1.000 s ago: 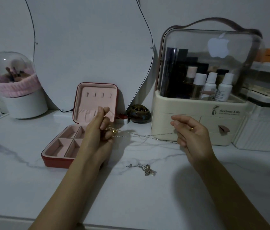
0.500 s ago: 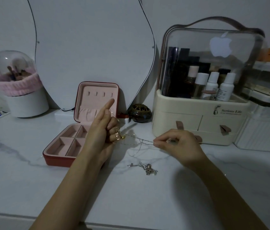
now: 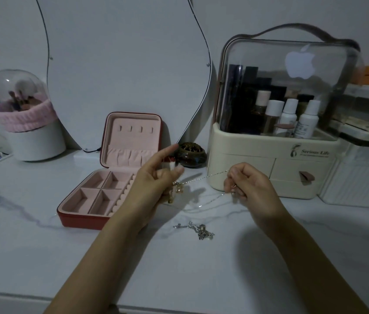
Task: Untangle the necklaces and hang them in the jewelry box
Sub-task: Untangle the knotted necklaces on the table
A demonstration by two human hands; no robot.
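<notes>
Since a moment ago we pull the chain (image 3: 204, 177) tighter; left hand (image 3: 154, 184) and right hand (image 3: 249, 189) both pinch it, probably still knotted; the jewelry box (image 3: 102, 200) hooks hold nothing.

cosmetics organizer (image 3: 242, 141) | base reads "Serious Life" | lid: white apple logo

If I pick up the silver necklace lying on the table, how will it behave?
The silver necklace lies in a loose heap, so it will probably hang limp. Its links look thin, so it is likely light. The bunched end looks knotted and may lift as one clump.
</notes>
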